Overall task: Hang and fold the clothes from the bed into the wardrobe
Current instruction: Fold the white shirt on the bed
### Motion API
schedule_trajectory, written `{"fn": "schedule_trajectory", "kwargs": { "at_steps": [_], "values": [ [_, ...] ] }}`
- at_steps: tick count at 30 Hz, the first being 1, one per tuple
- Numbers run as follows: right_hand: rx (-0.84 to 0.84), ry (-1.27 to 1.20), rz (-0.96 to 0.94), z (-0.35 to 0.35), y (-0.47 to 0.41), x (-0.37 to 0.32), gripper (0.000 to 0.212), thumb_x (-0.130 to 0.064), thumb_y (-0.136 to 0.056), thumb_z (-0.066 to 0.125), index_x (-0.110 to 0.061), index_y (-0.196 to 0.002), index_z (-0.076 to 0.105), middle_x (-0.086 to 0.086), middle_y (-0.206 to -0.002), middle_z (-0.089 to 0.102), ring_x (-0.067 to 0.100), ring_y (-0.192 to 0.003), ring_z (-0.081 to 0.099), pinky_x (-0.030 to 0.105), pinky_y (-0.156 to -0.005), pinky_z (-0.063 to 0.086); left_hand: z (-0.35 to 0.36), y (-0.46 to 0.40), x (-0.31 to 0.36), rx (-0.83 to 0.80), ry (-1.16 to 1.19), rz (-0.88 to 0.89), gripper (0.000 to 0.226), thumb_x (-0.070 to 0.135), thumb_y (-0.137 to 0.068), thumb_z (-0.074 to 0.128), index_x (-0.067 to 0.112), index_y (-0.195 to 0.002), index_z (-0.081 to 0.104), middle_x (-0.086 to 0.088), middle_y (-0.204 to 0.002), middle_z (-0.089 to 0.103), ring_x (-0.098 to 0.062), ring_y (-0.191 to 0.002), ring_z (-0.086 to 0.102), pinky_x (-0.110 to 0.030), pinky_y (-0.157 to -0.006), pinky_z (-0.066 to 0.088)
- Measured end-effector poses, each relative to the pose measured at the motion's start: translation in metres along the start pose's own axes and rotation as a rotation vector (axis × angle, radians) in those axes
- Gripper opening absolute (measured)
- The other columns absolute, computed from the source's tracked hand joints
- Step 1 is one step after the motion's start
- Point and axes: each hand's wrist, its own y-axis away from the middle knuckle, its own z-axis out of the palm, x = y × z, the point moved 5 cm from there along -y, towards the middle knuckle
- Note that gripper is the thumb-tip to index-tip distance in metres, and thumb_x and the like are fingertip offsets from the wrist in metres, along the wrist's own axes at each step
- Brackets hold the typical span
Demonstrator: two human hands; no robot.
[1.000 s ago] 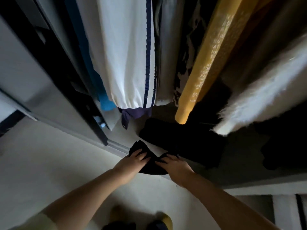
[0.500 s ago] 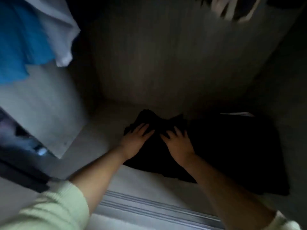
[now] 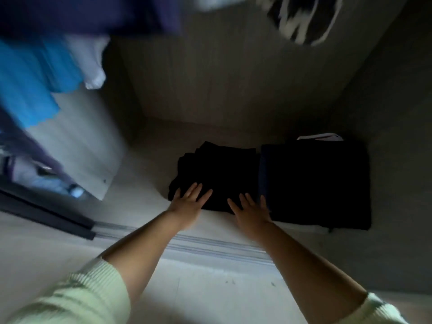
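A folded black garment lies on the wardrobe floor, pushed up beside a larger dark folded stack on its right. My left hand lies flat with straight fingers on the garment's near left edge. My right hand lies flat with spread fingers on its near right edge, by the seam between the two piles. Neither hand grips the cloth.
Hanging clothes fill the top: a blue one, a white one, a dark purple one and a black-and-white patterned one. The sliding-door track runs under my forearms. A white scrap lies behind the dark stack.
The view has dipped from the hanging clothes into the wardrobe bottom. The black garment went from the wardrobe's edge onto its floor beside the dark stack, and my hands now rest flat on its near edge.
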Motion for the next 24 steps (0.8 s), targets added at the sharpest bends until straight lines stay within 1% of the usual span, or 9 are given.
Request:
{"fn": "schedule_trajectory", "kwargs": {
  "at_steps": [3,6,9,12,14,16,18,21,24],
  "values": [
    [-0.012,-0.033,0.005,-0.030,0.061,-0.001,0.072,-0.015,-0.097,0.040,-0.028,-0.152,-0.006,0.010,-0.160,-0.006,0.028,-0.147,-0.007,0.060,-0.114,-0.002,-0.037,0.059,0.009,-0.033,-0.036,0.007,0.075,0.007,-0.095,0.034,0.026,-0.150,-0.013,-0.008,-0.160,-0.007,-0.023,-0.147,-0.006,-0.048,-0.116,0.013],
    [-0.020,-0.060,0.032,-0.061,0.131,-0.004,0.071,-0.017,-0.094,0.044,-0.024,-0.152,0.003,0.011,-0.159,0.005,0.029,-0.145,0.012,0.059,-0.114,0.004,-0.074,0.127,0.032,-0.025,-0.037,0.049,0.071,0.014,-0.095,0.037,0.021,-0.152,-0.004,-0.010,-0.157,0.011,-0.027,-0.144,0.014,-0.047,-0.113,0.021],
    [-0.007,-0.084,0.038,-0.091,0.208,-0.010,0.063,-0.022,-0.093,0.046,-0.020,-0.149,0.019,0.011,-0.155,0.020,0.031,-0.135,0.032,0.055,-0.112,0.016,-0.113,0.198,0.067,-0.009,-0.019,0.124,0.066,0.015,-0.093,0.038,0.018,-0.152,0.007,-0.010,-0.147,0.033,-0.027,-0.132,0.035,-0.041,-0.103,0.032],
    [0.001,-0.169,0.047,-0.132,0.282,-0.003,0.055,-0.028,-0.095,0.043,-0.020,-0.147,0.026,0.009,-0.149,0.031,0.029,-0.131,0.038,0.053,-0.109,0.023,-0.169,0.260,0.096,0.056,0.067,0.183,0.059,0.013,-0.091,0.039,0.016,-0.148,0.024,-0.010,-0.134,0.048,-0.027,-0.120,0.046,-0.036,-0.093,0.037],
    [-0.019,-0.234,0.089,-0.155,0.333,0.008,0.050,-0.031,-0.095,0.042,-0.021,-0.144,0.031,0.008,-0.145,0.036,0.029,-0.130,0.040,0.051,-0.108,0.027,-0.210,0.297,0.114,0.052,0.126,0.189,0.050,0.016,-0.091,0.040,0.016,-0.141,0.034,-0.010,-0.128,0.052,-0.028,-0.117,0.048,-0.035,-0.090,0.038],
    [-0.009,-0.304,0.148,-0.169,0.369,0.016,0.048,-0.035,-0.094,0.043,-0.022,-0.140,0.038,0.006,-0.142,0.042,0.028,-0.126,0.044,0.045,-0.103,0.034,-0.237,0.319,0.130,0.021,0.141,0.194,0.042,0.022,-0.094,0.039,0.014,-0.135,0.037,-0.011,-0.128,0.051,-0.030,-0.118,0.047,-0.037,-0.090,0.038],
    [0.014,-0.399,0.239,-0.185,0.399,0.027,0.046,-0.037,-0.094,0.043,-0.023,-0.137,0.043,0.005,-0.138,0.046,0.027,-0.124,0.048,0.040,-0.100,0.037,-0.266,0.334,0.144,0.008,0.127,0.218,0.037,0.028,-0.095,0.040,0.014,-0.130,0.041,-0.011,-0.128,0.050,-0.032,-0.119,0.046,-0.039,-0.090,0.040],
    [0.079,-0.600,0.423,-0.205,0.454,0.043,0.041,-0.035,-0.095,0.042,-0.020,-0.132,0.047,0.007,-0.132,0.050,0.029,-0.120,0.051,0.039,-0.096,0.041,-0.315,0.357,0.171,0.064,0.041,0.323,0.038,0.035,-0.097,0.041,0.015,-0.130,0.044,-0.009,-0.129,0.050,-0.029,-0.122,0.046,-0.038,-0.089,0.042],
    [0.111,-0.695,0.553,-0.207,0.510,0.056,0.037,-0.035,-0.094,0.041,-0.018,-0.126,0.050,0.008,-0.126,0.053,0.031,-0.115,0.055,0.039,-0.092,0.043,-0.349,0.381,0.200,0.082,-0.019,0.450,0.039,0.037,-0.098,0.038,0.016,-0.130,0.045,-0.008,-0.129,0.052,-0.027,-0.122,0.047,-0.038,-0.089,0.043]
  ]
}}
